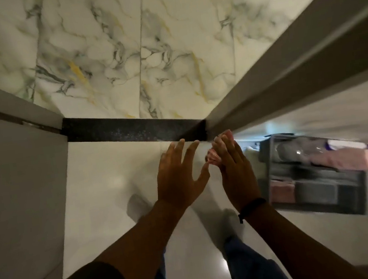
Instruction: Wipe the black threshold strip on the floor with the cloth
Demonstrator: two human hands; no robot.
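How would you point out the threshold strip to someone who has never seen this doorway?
Find the doorway where the veined marble floor meets the plain pale floor nearer the person. The threshold strip lies flat across that junction, running from the left door frame to the right one, just beyond the fingertips. It is the only black, speckled band between the two light floors.

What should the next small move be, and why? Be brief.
Probably lower the right hand, which holds a pink cloth, onto the near right end of the black threshold strip. Both hands hang above the floor, and the strip looks speckled with dust.
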